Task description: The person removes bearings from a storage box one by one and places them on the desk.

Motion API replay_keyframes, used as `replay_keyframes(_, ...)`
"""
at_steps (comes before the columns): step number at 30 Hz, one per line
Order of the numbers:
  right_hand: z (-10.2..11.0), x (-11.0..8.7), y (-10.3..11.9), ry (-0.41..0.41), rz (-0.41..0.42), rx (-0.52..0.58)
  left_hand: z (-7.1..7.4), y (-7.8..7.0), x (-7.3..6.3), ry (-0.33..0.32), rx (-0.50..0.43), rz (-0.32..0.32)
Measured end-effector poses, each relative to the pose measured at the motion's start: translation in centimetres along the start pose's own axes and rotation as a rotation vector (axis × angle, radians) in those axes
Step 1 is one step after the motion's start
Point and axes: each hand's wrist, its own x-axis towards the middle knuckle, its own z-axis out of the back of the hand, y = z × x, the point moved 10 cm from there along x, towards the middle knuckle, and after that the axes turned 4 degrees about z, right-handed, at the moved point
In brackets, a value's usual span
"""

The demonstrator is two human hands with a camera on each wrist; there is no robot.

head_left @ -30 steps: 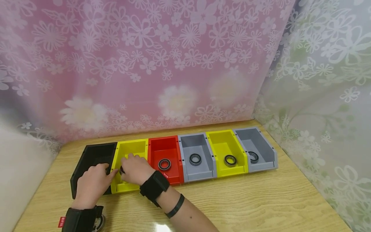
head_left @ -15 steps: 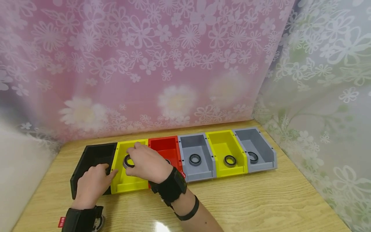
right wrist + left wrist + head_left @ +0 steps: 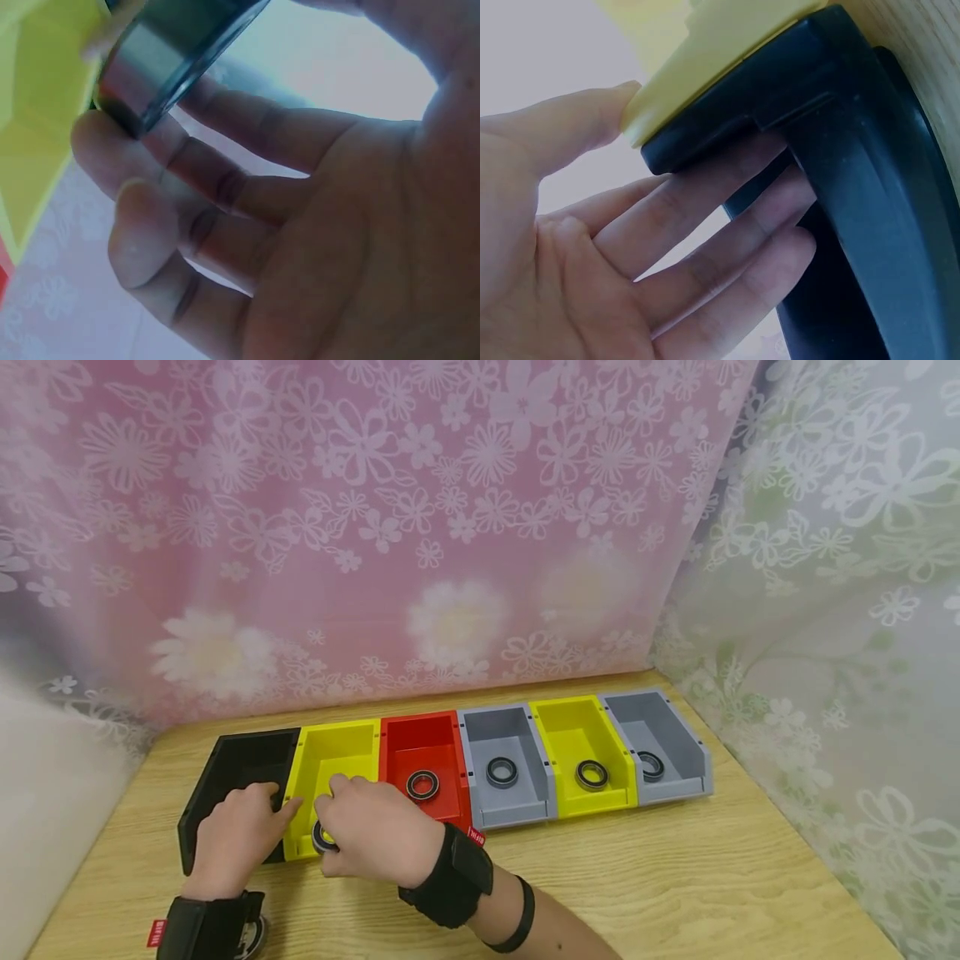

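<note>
My right hand pinches a ball bearing, a dark ring with a shiny metal rim, over the front of the left yellow bin. In the head view, part of that ring shows at the left of my fingers. My left hand grips the joined side walls of the black bin and the yellow bin. In the left wrist view, the left thumb touches the yellow wall, with the other fingers inside the black bin. Further bearings lie in the red bin and the bins to its right.
The bins stand side by side in one row on a wooden table. To the right are a grey bin, another yellow bin and a grey end bin. A metal ring lies partly hidden by my left wrist.
My right hand lifted the bearing inside the left yellow bin, then brought it back toward the bin's front edge. The red bin's bearing shows fully again. My left hand has stayed put.
</note>
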Motion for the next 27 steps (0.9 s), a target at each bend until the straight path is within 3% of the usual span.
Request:
replay_keyframes(3, -1.9, 0.2, 1.2, 0.043, 0.044, -0.033, 0.0, 0.1, -0.1, 0.003, -0.003, 0.006)
replay_keyframes(10, -6.1, 0.7, 2.8, 0.153, 0.077, 0.037, 0.0, 0.1, 0.0, 0.028, -0.001, 0.02)
replay_keyframes(27, -10.9, 1.8, 3.4, 0.227, 0.077, -0.009, -0.2, 0.1, 0.2, 0.065, 0.0, 0.032)
